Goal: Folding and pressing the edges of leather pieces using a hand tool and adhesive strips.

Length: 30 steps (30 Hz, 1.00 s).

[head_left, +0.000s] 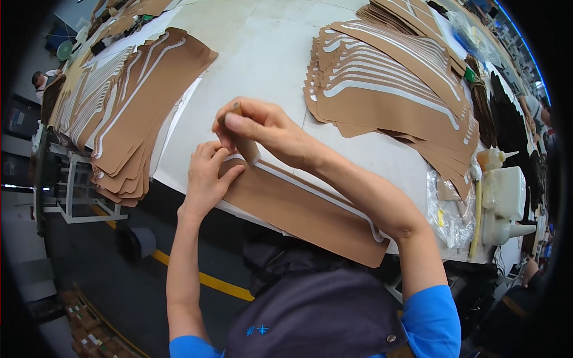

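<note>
A long brown panel [292,209], leather-like, lies at the near edge of the white table, with a white strip along its far side. My left hand [208,176] is at the panel's left end, fingers curled over the edge and thumb resting on its face. My right hand [262,128] is closed round a tan, flat-looking tool [246,148] with a rounded wooden-looking top. The tool stands upright, its lower end at the panel's far edge by the white strip. My fingers hide part of it.
Fanned stacks of similar brown panels with white strips lie at left [140,110] and right [382,89]. White squeeze bottles [506,191] and a clear plastic bag [444,218] sit at the table's right side. A dark bucket [136,243] stands on the floor at left.
</note>
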{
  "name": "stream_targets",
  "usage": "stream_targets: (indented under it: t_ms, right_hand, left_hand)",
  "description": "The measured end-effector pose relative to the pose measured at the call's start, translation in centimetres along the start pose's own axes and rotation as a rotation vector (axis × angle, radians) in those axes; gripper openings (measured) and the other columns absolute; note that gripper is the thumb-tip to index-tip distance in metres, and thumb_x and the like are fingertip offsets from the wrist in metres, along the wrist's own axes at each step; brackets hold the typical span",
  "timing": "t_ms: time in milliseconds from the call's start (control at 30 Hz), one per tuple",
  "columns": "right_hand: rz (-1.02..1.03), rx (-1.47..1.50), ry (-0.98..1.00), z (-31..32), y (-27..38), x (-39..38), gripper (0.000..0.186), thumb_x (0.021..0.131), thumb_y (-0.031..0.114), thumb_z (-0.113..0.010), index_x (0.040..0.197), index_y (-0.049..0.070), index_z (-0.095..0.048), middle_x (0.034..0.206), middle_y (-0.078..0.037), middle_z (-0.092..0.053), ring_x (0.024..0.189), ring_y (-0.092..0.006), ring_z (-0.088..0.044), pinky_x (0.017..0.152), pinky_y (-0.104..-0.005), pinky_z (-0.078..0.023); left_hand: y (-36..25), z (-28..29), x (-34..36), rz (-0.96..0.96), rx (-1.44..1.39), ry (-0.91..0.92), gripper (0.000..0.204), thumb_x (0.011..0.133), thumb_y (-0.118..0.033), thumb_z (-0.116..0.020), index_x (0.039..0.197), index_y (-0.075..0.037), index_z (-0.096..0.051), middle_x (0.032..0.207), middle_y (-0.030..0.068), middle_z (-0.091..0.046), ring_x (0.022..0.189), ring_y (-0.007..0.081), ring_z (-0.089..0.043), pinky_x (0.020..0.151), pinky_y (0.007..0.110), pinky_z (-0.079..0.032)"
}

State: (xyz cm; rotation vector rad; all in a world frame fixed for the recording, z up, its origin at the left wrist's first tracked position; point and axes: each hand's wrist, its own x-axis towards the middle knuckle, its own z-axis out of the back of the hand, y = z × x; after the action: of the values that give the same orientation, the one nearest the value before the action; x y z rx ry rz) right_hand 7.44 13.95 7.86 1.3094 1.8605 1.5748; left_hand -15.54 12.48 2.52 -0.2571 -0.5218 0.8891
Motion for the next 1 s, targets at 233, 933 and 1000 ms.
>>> stream_targets:
  t_ms: [233, 933, 1000]
  right_hand:
    - [-0.098, -0.096, -0.061, 1.3, 4.1, -10.4, 0.033, 0.112, 0.034, -0.06, 0.116, 0.002, -0.067, 0.104, -0.007, -0.068, 0.092, -0.0146, -0.065, 0.082, -0.0312, -0.051]
    - [-0.349, -1.535, -0.744, 7.0, 10.7, -33.9, 0.015, 0.097, 0.009, -0.073, 0.107, -0.002, -0.069, 0.096, -0.013, -0.071, 0.084, -0.0311, -0.07, 0.075, -0.0382, -0.054]
    - [-0.558, -1.616, -0.705, 7.3, 9.6, -34.1, 0.018, 0.09, 0.008, -0.077, 0.105, -0.001, -0.07, 0.099, -0.016, -0.067, 0.09, -0.0371, -0.066, 0.079, -0.043, -0.053]
  left_hand:
    - [0.2, 1.1, 1.7, -0.02, -0.07, 0.144, 0.037, 0.085, -0.01, -0.085, 0.118, -0.004, -0.069, 0.116, 0.0131, -0.064, 0.11, 0.0313, -0.064, 0.096, 0.041, -0.054]
    - [2.6, 7.6, 8.2, 0.35, -0.544, 0.417, 0.013, 0.1, -0.013, -0.075, 0.099, 0.0, -0.073, 0.091, -0.003, -0.069, 0.09, 0.0039, -0.06, 0.078, 0.023, -0.048]
    - [4.9, 9.7, 7.8, 0.44, -0.653, 0.182, 0.015, 0.102, -0.013, -0.074, 0.105, 0.001, -0.073, 0.093, -0.0026, -0.069, 0.091, 0.0051, -0.061, 0.082, 0.023, -0.047]
